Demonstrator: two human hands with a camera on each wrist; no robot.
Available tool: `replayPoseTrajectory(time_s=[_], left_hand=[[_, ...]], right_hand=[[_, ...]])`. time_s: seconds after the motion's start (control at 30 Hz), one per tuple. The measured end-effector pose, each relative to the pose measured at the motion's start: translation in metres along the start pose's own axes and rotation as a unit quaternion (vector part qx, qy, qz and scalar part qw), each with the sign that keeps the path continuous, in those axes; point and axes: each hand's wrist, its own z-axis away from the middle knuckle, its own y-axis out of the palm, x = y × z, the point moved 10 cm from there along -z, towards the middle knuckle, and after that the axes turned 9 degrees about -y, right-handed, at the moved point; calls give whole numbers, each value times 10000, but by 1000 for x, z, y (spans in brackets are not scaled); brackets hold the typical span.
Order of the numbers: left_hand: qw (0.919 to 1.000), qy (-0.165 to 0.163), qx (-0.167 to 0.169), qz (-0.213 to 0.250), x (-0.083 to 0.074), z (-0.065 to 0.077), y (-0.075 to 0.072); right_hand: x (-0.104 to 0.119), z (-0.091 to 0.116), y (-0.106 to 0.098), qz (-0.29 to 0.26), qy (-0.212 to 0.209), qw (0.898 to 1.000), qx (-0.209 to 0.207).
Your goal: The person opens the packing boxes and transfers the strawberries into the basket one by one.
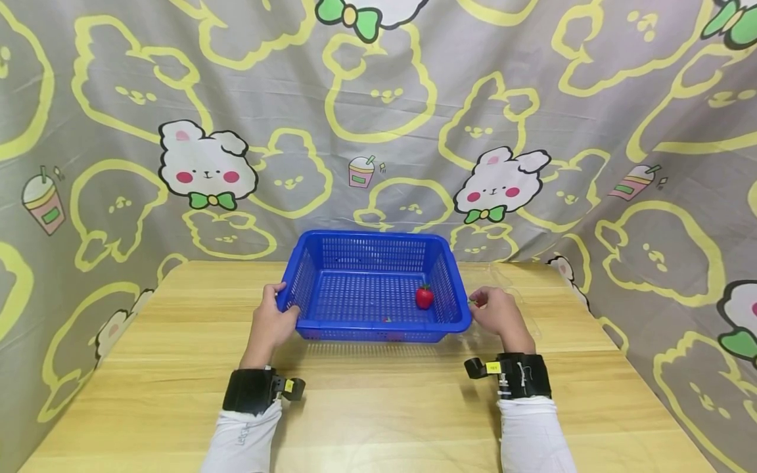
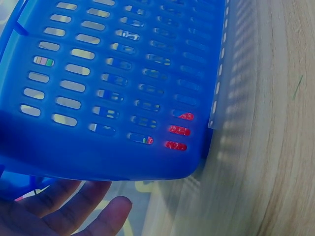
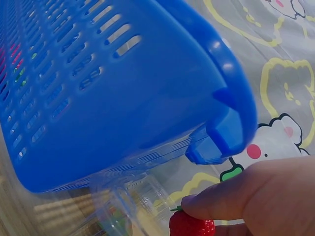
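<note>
A blue perforated plastic basket (image 1: 372, 325) sits on the table. My left hand (image 1: 273, 322) holds its left rim; in the left wrist view the fingers (image 2: 74, 201) reach round the rim. Just outside the basket's right end, my right hand (image 1: 499, 312) pinches a red strawberry (image 3: 192, 225) with a green leafy top between thumb and fingers. Inside the basket, towards the right, lies another red strawberry (image 1: 424, 297). More red shows through the slots of the front wall, mostly hidden by it.
A clear plastic container (image 1: 491, 276) stands right of the basket, partly behind my right hand. The wooden table (image 1: 378, 407) reaches back to a grey curtain (image 1: 284, 85) with cartoon prints, which also hangs along both sides.
</note>
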Motion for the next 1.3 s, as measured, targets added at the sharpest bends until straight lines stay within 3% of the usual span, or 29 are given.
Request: replayPoseTrajectory(time_s=[1.3], left_hand=[[10000,9,-38,13,0,-1,-1]], right_hand=[[6,1,-13,85,-141,9995,-278]])
